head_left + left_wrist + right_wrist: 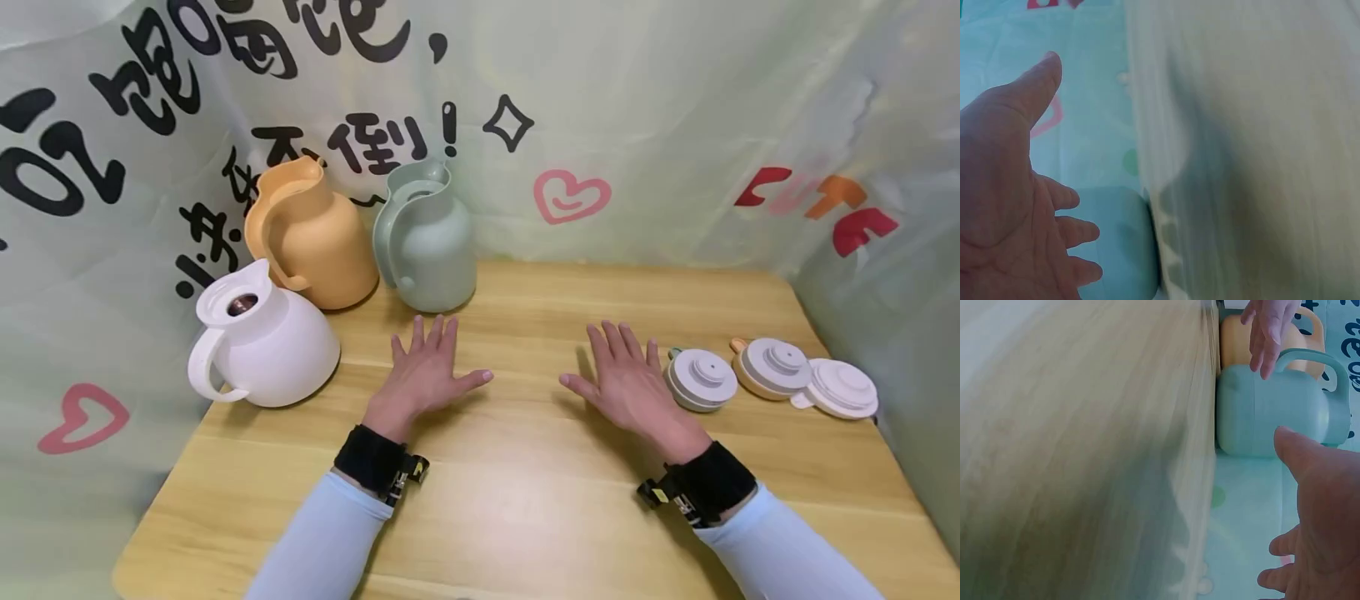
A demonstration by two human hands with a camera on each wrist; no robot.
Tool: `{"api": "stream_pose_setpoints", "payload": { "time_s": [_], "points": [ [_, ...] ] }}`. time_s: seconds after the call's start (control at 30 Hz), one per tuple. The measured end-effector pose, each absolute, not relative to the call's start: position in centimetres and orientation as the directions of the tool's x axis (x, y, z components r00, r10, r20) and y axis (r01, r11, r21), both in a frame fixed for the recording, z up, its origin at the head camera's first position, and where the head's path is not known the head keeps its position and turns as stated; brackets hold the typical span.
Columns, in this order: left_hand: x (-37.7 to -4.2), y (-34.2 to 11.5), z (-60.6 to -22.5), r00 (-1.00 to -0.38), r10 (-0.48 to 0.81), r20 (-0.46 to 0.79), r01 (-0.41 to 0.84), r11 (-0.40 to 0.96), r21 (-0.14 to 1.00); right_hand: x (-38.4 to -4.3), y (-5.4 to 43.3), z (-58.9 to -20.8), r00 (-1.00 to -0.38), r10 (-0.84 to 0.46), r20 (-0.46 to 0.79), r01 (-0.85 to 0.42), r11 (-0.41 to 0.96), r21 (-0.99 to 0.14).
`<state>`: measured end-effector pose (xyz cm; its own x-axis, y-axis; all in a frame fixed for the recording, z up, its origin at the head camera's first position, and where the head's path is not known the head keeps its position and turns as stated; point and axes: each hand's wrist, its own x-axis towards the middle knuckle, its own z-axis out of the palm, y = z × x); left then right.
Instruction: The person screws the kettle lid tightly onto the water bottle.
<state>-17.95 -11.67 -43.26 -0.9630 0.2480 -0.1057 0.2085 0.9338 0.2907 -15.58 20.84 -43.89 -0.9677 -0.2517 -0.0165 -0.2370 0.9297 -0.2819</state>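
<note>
The green jug (437, 250) stands near the table's (517, 467) back, beside the orange jug (333, 250) and white jug (281, 350), with three lids (702, 380) grouped rightward, apparently so each set lies within one hand's reach. The left hand (426, 377) and right hand (628, 382) hover with fingers spread, gripping nothing.

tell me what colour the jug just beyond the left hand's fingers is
The jug is muted grey-green; it shows best in the head view.
</note>
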Motion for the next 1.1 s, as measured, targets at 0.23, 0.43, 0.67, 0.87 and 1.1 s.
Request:
{"api": "stream_pose_setpoints", "payload": {
  "time_s": [0.23, 0.43, 0.67, 0.87, 1.1],
  "points": [
    [-18.1, -13.1, -42.7, -0.976, 0.208, -0.059, 0.178, 0.928, 0.326, -14.7, 21.0, -43.7, -0.968, -0.241, 0.07, -0.251, 0.924, -0.289],
    [-18.4, -15.0, -42.2, -0.981, 0.179, -0.078, 0.14, 0.922, 0.361, -14.0, 21.6, -44.1, -0.967, -0.2, 0.159, -0.244, 0.909, -0.337],
    [-19.1, -16.6, -41.4, -0.994, 0.109, -0.02, 0.085, 0.862, 0.501, -12.6, 22.9, -43.6, -0.958, -0.076, 0.278, -0.201, 0.866, -0.457],
    [-20.9, -16.7, -39.7, -0.996, -0.085, 0.037, -0.028, 0.659, 0.751, -11.5, 26.0, -43.1, -0.874, 0.059, 0.482, -0.183, 0.879, -0.44],
    [-25.5, -16.0, -36.6, -0.967, -0.238, 0.087, -0.009, 0.376, 0.927, -10.7, 29.4, -43.5, -0.88, 0.29, 0.376, 0.078, 0.87, -0.488]
  ]
}}
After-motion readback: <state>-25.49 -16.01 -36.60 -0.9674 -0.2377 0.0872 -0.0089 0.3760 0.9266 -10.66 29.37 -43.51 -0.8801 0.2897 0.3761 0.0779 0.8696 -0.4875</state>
